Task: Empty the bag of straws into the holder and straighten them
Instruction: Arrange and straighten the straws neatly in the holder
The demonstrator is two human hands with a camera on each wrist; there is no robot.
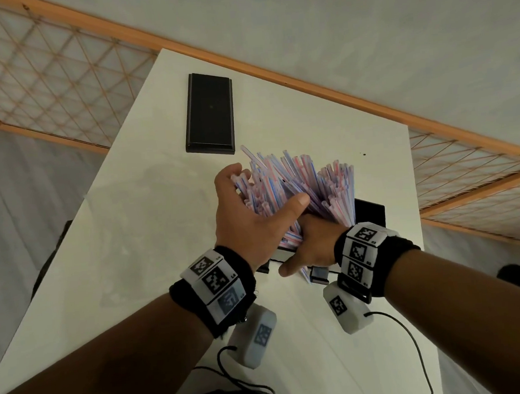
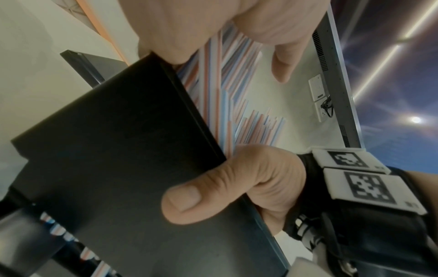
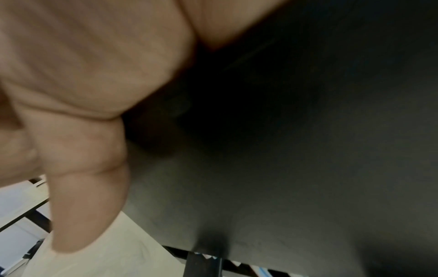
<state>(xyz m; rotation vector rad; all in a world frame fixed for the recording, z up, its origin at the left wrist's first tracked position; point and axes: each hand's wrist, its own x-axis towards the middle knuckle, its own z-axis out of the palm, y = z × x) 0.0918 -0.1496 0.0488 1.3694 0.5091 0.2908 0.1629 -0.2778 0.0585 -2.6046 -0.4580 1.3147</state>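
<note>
A thick bunch of red, blue and white striped straws (image 1: 300,182) stands splayed and uneven out of the top of a black box-shaped holder (image 1: 370,211) on the white table (image 1: 132,220). My left hand (image 1: 247,209) wraps the bunch from the left, fingers behind it and thumb across its front. Lower down, my right hand (image 1: 310,248) grips the holder's near side. In the left wrist view the right hand's thumb (image 2: 189,202) presses the holder's dark front panel (image 2: 113,168), with the straws (image 2: 222,90) rising above it. The right wrist view shows only my palm (image 3: 83,75) against the holder (image 3: 296,150).
A flat black rectangular lid (image 1: 209,113) lies on the table beyond the holder. The table's left edge runs diagonally and its right edge is just past the holder. A wooden rail with lattice panels (image 1: 306,81) stands behind the table.
</note>
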